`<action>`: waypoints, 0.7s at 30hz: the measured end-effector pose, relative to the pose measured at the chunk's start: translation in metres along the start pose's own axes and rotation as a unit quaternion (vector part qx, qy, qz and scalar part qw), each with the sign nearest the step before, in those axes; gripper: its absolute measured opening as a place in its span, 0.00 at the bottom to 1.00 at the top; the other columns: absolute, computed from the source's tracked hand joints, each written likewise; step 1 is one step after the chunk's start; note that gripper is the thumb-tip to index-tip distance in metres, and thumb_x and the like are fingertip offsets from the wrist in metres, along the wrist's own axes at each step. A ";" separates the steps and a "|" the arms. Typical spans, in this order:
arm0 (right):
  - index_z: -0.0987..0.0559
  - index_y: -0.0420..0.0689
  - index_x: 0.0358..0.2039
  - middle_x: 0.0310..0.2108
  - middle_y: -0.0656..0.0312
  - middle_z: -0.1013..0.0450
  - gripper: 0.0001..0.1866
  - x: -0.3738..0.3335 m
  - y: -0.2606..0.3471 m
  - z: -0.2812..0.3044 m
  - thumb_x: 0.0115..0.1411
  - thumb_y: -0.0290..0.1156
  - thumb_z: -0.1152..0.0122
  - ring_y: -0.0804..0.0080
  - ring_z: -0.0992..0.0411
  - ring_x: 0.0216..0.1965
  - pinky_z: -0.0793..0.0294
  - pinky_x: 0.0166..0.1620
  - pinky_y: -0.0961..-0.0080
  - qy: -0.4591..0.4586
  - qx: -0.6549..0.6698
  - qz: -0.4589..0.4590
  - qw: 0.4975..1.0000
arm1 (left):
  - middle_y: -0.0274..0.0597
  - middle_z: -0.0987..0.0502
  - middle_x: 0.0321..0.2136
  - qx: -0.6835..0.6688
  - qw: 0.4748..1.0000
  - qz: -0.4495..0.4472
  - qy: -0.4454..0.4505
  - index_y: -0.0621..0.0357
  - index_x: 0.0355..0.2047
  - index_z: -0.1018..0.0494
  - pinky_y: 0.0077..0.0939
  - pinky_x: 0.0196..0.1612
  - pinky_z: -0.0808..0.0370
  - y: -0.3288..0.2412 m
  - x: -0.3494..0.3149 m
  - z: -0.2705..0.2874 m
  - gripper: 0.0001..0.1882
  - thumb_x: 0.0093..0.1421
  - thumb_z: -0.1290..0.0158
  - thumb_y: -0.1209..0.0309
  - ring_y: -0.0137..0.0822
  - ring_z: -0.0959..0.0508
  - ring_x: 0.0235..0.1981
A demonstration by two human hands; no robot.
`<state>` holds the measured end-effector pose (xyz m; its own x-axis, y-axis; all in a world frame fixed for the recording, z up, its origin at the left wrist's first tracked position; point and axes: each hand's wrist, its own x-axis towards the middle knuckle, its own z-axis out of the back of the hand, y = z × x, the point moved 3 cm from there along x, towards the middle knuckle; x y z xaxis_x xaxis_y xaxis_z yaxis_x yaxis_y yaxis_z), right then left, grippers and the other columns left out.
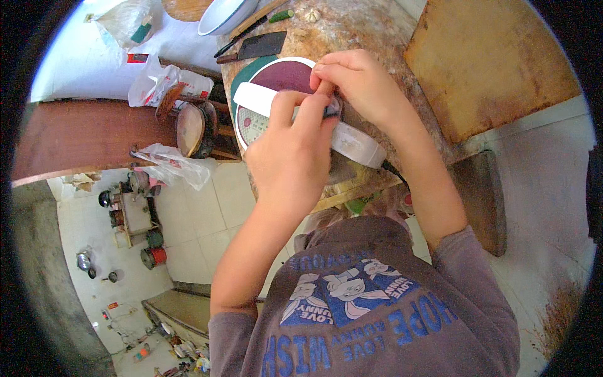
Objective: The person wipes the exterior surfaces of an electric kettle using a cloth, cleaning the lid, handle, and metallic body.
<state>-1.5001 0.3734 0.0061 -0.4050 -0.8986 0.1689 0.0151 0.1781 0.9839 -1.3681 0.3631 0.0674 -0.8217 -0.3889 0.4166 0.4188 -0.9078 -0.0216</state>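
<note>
A long white device lies slantwise across a round white-rimmed piece with a maroon face and a printed grey patch. From its right end comes a black cord. My left hand is closed over the device's middle, fingers bent down. My right hand meets it from the right, thumb and fingers pinched together beside the left fingertips. Whatever is between the right fingers is hidden. Behind the round piece lies a cleaver with a dark blade.
On the mottled table are a cucumber piece, a garlic bulb and a blue-rimmed white bowl. Plastic bags hang at left beside a round wooden-faced item. A stained board stands at right.
</note>
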 end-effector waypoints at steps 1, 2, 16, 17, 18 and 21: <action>0.26 0.38 0.23 0.17 0.63 0.29 0.12 0.000 -0.001 -0.001 0.57 0.30 0.53 0.81 0.34 0.21 0.37 0.27 0.85 -0.002 0.005 0.010 1.000 | 0.35 0.27 0.38 -0.028 0.999 -0.015 -0.010 0.51 0.42 0.29 0.28 0.27 0.27 0.006 -0.008 0.000 0.18 0.48 0.45 0.71 0.38 0.23 0.32; 0.26 0.38 0.23 0.17 0.63 0.29 0.12 0.001 -0.004 -0.002 0.57 0.30 0.53 0.81 0.34 0.21 0.37 0.28 0.85 -0.005 0.010 0.020 1.000 | 0.34 0.27 0.42 -0.057 0.998 -0.030 -0.020 0.51 0.45 0.29 0.26 0.29 0.26 0.012 -0.016 0.001 0.21 0.48 0.44 0.72 0.37 0.23 0.35; 0.25 0.41 0.23 0.18 0.66 0.30 0.12 -0.005 0.005 -0.005 0.57 0.33 0.52 0.85 0.41 0.18 0.45 0.21 0.87 0.012 0.023 -0.002 1.000 | 0.40 0.25 0.35 -0.055 0.997 0.037 -0.050 0.59 0.30 0.27 0.31 0.31 0.26 0.004 -0.002 0.000 0.10 0.45 0.41 0.72 0.43 0.23 0.30; 0.25 0.41 0.24 0.18 0.67 0.30 0.12 -0.005 0.006 -0.006 0.57 0.33 0.52 0.86 0.41 0.17 0.46 0.21 0.87 0.012 0.027 -0.005 1.000 | 0.37 0.25 0.33 -0.023 0.998 0.035 -0.051 0.57 0.26 0.27 0.32 0.26 0.27 0.005 -0.001 -0.001 0.09 0.48 0.42 0.67 0.42 0.24 0.26; 0.25 0.41 0.24 0.18 0.67 0.30 0.11 -0.005 0.006 -0.006 0.57 0.33 0.52 0.86 0.42 0.17 0.47 0.20 0.87 0.010 0.031 -0.006 0.999 | 0.37 0.26 0.32 -0.011 0.999 0.022 -0.038 0.57 0.26 0.28 0.32 0.24 0.28 0.005 0.003 -0.002 0.08 0.48 0.43 0.67 0.42 0.24 0.24; 0.25 0.41 0.24 0.18 0.67 0.30 0.11 -0.004 0.001 -0.004 0.56 0.33 0.52 0.86 0.43 0.16 0.48 0.20 0.87 -0.024 0.028 -0.010 0.999 | 0.36 0.27 0.33 0.013 1.000 -0.005 -0.012 0.55 0.26 0.29 0.32 0.22 0.29 0.007 0.008 -0.001 0.07 0.50 0.45 0.67 0.40 0.25 0.20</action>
<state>-1.4951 0.3757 0.0063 -0.4475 -0.8825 0.1445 -0.0451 0.1837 0.9820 -1.3721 0.3536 0.0695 -0.8168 -0.3758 0.4377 0.4208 -0.9071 0.0064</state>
